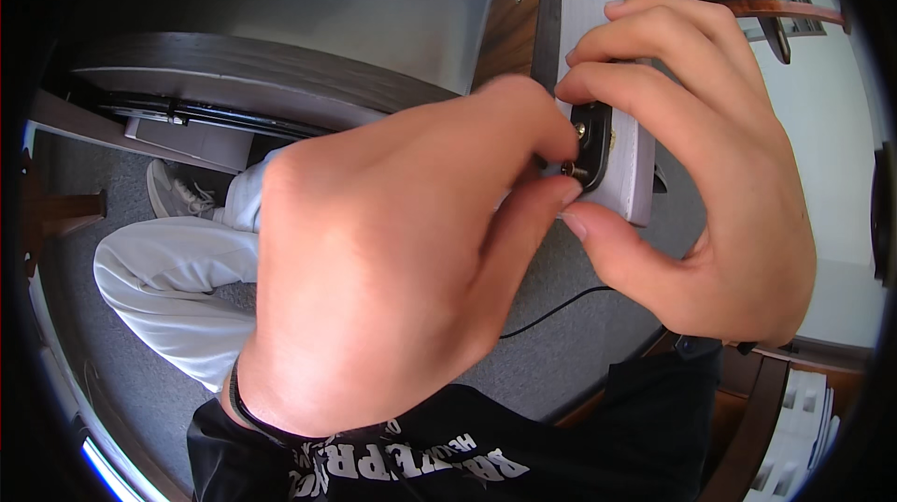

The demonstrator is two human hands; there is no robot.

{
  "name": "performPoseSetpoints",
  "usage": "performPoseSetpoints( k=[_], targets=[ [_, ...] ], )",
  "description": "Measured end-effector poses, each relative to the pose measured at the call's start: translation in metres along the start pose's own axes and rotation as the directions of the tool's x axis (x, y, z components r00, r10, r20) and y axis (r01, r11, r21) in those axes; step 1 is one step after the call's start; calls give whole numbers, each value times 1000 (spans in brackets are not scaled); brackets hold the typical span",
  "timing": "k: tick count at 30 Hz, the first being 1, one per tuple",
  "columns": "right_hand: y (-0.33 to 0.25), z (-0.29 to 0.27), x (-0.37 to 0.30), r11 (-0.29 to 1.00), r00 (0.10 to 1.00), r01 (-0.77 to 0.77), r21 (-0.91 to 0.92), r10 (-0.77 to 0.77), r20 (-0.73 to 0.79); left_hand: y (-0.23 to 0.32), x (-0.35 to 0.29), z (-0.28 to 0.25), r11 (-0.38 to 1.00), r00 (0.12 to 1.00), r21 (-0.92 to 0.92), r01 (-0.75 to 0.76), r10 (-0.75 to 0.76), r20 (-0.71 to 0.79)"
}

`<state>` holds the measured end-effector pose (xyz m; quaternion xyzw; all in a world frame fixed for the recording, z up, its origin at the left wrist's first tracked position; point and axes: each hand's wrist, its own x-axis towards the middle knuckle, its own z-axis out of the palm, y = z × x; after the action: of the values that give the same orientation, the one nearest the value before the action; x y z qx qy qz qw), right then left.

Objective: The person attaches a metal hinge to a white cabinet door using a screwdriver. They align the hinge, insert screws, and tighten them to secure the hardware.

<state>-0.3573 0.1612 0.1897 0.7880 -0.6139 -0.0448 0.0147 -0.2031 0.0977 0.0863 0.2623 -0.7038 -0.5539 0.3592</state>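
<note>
My left hand (364,240) is closed in a pinch, its thumb and forefinger on a small dark screw (570,168). The screw stands at a black metal fitting (599,151) with rounded corners, set on the pale end of a wooden board (631,186). A second, brass-coloured screw head (580,130) shows in the fitting. Arched over the board, my right hand (738,193) has its fingers spread. Its fingertips touch the board beside the fitting, and its thumb tip lies close to the left fingertips. Part of the fitting is hidden behind my left fingers.
A dark-edged wooden piece (271,63) with a black metal rail (215,117) lies to the left. A thin black cable (556,308) runs over the grey carpet (523,362). Brown wooden furniture (747,399) stands at the lower right, and more at the upper right.
</note>
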Motion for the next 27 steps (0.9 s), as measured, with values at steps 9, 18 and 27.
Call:
performPoseSetpoints(
  k=[9, 18, 27],
  targets=[
    [5, 4, -4, 1000, 1000, 6, -3, -6, -20, 5, 1, 9, 996, 997, 56, -75, 76, -26],
    [-12, 18, 0, 997, 984, -68, 49, 75, -162, -11, 4, 2, 970, 976, 103, -219, 218, 16],
    [-10, 23, -3, 996, 982, -94, 1, 92, -164, -8, 5, -2, 976, 980, 104, -192, 186, 64]
  ],
)
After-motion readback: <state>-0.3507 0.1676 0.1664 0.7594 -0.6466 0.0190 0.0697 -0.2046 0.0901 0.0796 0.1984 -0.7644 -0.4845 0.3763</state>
